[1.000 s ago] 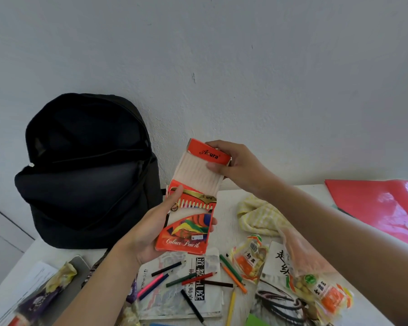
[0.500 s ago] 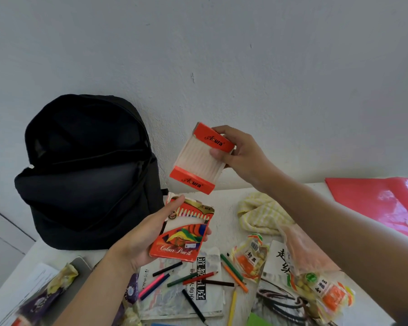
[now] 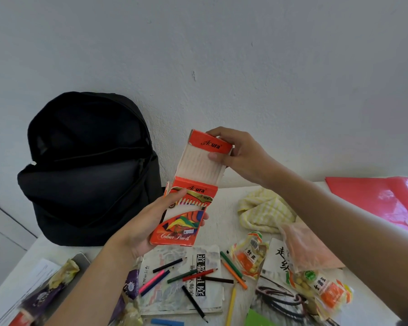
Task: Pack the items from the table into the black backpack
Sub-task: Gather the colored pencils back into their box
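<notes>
Centrally, above the worktop [image 3: 225, 208], an orange-red colour-pencil box is held in two parts. The outer sleeve [image 3: 181, 222], printed with a row of pencil tips, swirling multicoloured shapes and the words "Colour Pencils", is cradled in the left hand [image 3: 149, 222]. That hand's grip is curled round the sleeve, with the thumb laid across its upper front and the fingertips showing at its far edge. The inner tray [image 3: 199, 163], pale and ribbed with an orange band lettered "Acura" at each end, is pinched near its top between the thumb and fingers of the right hand [image 3: 243, 158]. The tray's lower band is seen right at the sleeve's mouth; whether it has entered cannot be told from this angle. The black backpack [image 3: 87, 170] is stood upright against the wall at the worktop's far left, and its main compartment appears to be unzipped. Loose pencils [image 3: 199, 275] are scattered over a printed booklet [image 3: 174, 300] below the hands. Snack packets [image 3: 250, 257], a yellow checked cloth [image 3: 266, 212] and a red folder [image 3: 372, 196] are spread to the right.
</notes>
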